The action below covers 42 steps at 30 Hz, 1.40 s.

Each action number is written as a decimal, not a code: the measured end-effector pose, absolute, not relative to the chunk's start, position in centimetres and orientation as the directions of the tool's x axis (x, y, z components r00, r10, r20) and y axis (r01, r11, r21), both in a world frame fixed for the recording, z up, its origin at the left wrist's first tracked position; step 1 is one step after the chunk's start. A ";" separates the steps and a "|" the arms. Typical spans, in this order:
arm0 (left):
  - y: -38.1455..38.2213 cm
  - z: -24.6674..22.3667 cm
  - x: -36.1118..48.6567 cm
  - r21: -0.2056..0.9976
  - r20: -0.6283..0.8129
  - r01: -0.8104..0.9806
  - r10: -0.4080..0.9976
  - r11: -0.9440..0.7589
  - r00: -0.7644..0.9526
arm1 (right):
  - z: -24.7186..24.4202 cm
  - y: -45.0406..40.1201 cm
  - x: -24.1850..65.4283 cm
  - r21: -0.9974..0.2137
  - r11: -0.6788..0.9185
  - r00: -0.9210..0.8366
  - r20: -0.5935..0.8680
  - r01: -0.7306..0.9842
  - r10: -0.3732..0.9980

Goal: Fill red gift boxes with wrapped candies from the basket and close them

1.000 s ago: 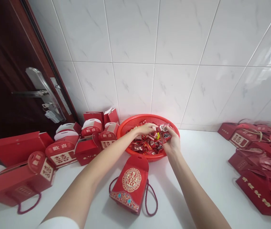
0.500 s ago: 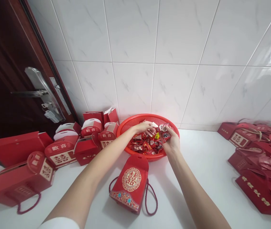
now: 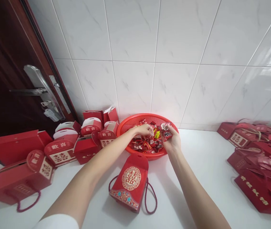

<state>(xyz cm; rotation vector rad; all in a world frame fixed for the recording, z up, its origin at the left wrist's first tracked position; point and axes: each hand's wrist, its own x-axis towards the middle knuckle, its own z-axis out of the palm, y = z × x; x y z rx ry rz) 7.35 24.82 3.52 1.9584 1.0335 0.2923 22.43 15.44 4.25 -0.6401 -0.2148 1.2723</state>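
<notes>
Toward nine o'clock of the red basket [image 3: 135, 121] stand red boxes [image 3: 61, 151]; near seven, an emblem-fronted box [image 3: 131, 183]. The left hand [image 3: 145, 129] curls its fingers over the basket's wrapped candies [image 3: 147, 146], grip unclear; near three, the right hand [image 3: 173, 140] pinches candy packets [image 3: 166, 133].

Inside the medallion on the lone box [image 3: 130, 184], forward of the surface's [image 3: 195, 149] back edge, 囍 is showing. Toward the left back corner, 歡喜 is standing above 囍 on a flap-topped box [image 3: 60, 151]; 囍 is also marking a box [image 3: 240, 139] near the back edge's right end.
</notes>
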 end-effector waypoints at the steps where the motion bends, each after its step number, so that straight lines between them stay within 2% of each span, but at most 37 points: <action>1: 24.7 3.4 7.5 0.764 -0.170 0.568 0.755 -0.304 0.633 | 4.2 15.6 22.7 -0.553 0.151 0.296 -0.182 -0.819 0.938; 7: 23.5 2.9 9.6 0.605 -0.073 0.602 0.717 -0.521 0.694 | 4.2 16.4 24.2 -0.537 0.166 0.260 -0.104 -0.827 0.960; 11: 22.9 2.8 10.5 0.548 -0.073 0.599 0.680 -0.584 0.730 | 4.4 16.2 24.2 -0.517 0.159 0.252 -0.114 -0.841 0.961; 23: 22.8 3.6 9.7 0.608 -0.111 0.656 0.771 -0.447 0.628 | 4.7 15.8 23.9 -0.497 0.158 0.257 -0.138 -0.854 0.957; 29: 23.7 3.5 8.7 0.517 -0.082 0.715 0.804 -0.471 0.589 | 4.6 15.9 23.8 -0.492 0.150 0.245 -0.134 -0.858 0.960; 34: 23.5 3.2 9.3 0.452 -0.050 0.664 0.726 -0.596 0.686 | 4.3 16.3 23.6 -0.488 0.162 0.254 -0.128 -0.857 0.959; 38: 22.4 2.6 10.5 0.489 -0.074 0.570 0.620 -0.660 0.781 | 4.0 16.6 23.6 -0.495 0.184 0.274 -0.116 -0.849 0.955; 42: 22.2 2.4 10.9 0.521 -0.112 0.561 0.600 -0.643 0.792 | 3.7 16.8 23.7 -0.504 0.198 0.285 -0.102 -0.841 0.953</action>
